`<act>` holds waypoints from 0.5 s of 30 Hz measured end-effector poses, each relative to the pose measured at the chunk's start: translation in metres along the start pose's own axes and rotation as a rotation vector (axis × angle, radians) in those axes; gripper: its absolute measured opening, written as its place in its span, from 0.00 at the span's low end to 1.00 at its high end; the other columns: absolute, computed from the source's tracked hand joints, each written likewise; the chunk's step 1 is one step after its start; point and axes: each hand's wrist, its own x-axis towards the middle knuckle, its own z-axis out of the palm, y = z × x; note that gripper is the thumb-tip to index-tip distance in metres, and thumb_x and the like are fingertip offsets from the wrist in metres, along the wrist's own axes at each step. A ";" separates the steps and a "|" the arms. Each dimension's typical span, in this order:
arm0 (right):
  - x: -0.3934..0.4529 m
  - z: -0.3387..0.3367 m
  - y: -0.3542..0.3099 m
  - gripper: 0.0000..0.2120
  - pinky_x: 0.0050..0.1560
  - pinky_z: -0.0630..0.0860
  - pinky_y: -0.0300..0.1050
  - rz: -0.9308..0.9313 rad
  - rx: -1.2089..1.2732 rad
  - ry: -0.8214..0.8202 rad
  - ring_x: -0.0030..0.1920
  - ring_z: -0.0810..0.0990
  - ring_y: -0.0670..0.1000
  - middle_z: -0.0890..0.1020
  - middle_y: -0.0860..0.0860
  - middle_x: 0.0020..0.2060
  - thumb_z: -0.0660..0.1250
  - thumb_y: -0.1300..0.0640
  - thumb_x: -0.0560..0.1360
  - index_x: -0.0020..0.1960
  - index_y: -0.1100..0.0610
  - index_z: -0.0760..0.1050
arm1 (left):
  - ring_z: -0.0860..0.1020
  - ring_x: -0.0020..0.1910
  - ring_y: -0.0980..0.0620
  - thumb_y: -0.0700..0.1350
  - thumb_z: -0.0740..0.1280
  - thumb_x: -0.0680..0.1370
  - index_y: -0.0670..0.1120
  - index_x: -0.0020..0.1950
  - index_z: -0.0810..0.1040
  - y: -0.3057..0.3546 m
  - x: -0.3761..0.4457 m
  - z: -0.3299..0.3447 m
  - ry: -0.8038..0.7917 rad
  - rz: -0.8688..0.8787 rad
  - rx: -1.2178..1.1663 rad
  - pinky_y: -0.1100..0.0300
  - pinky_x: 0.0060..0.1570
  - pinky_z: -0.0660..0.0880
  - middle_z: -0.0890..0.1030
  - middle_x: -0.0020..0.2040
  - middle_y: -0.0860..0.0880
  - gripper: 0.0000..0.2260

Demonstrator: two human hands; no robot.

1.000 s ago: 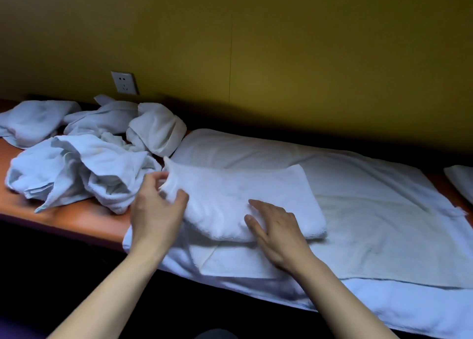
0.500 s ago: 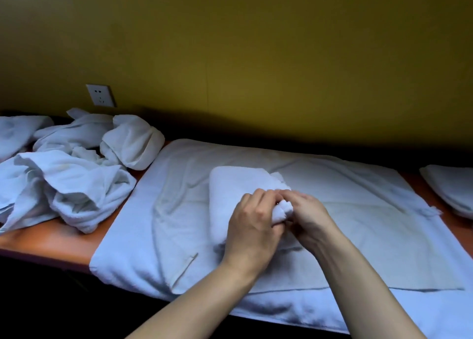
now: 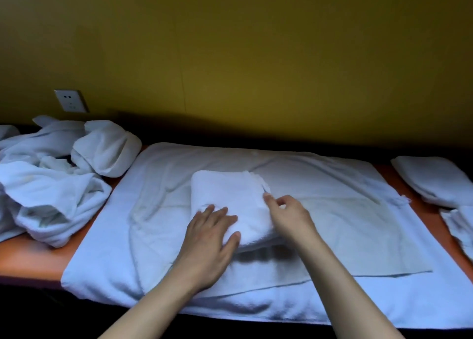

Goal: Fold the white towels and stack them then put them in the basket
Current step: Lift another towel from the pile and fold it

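Note:
A small folded white towel (image 3: 227, 198) lies in the middle of a large white towel (image 3: 332, 175) spread flat on the orange table (image 3: 35, 259). My left hand (image 3: 212, 236) presses flat on the folded towel's near left corner, fingers straight. My right hand (image 3: 289, 217) rests at the towel's right edge with loosely curled fingers, the thumb tip touching the cloth; I see nothing gripped in it. A heap of crumpled white towels (image 3: 56, 185) sits at the left. No basket is in view.
Folded white towels (image 3: 432, 180) lie at the table's right end, with another piece of cloth (image 3: 460, 226) just in front of them. A wall socket (image 3: 71, 100) sits on the yellow wall above the heap. The table's near edge drops into darkness.
The towel went from a wide rectangle to a compact fold. Both hands, which pinched its right edge half a second ago, have let go; the left hand now lies flat on it.

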 end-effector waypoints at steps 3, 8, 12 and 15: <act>-0.013 0.008 -0.001 0.29 0.52 0.76 0.49 0.012 -0.140 -0.091 0.55 0.78 0.56 0.78 0.50 0.54 0.64 0.32 0.70 0.60 0.53 0.72 | 0.66 0.72 0.50 0.58 0.54 0.78 0.51 0.66 0.77 -0.003 -0.001 -0.011 0.200 -0.143 -0.222 0.64 0.69 0.57 0.72 0.71 0.49 0.22; -0.010 0.004 0.000 0.32 0.40 0.73 0.45 0.124 -0.037 -0.178 0.50 0.80 0.52 0.80 0.49 0.52 0.68 0.32 0.66 0.58 0.55 0.73 | 0.78 0.55 0.46 0.45 0.64 0.79 0.48 0.69 0.70 -0.012 0.009 -0.033 0.167 -0.641 -0.529 0.55 0.48 0.74 0.77 0.59 0.49 0.18; -0.007 0.004 0.002 0.21 0.41 0.76 0.43 0.075 0.163 -0.223 0.47 0.83 0.52 0.83 0.50 0.48 0.72 0.42 0.68 0.53 0.56 0.79 | 0.82 0.51 0.44 0.51 0.68 0.75 0.45 0.72 0.70 -0.018 0.021 -0.040 0.128 -0.795 -0.695 0.51 0.49 0.80 0.79 0.57 0.47 0.26; -0.005 0.002 0.004 0.17 0.47 0.80 0.49 0.016 0.192 -0.135 0.48 0.82 0.53 0.82 0.49 0.48 0.71 0.46 0.68 0.54 0.54 0.78 | 0.84 0.46 0.43 0.51 0.74 0.71 0.44 0.73 0.69 -0.015 0.027 -0.041 0.092 -0.823 -0.928 0.53 0.44 0.80 0.81 0.55 0.43 0.33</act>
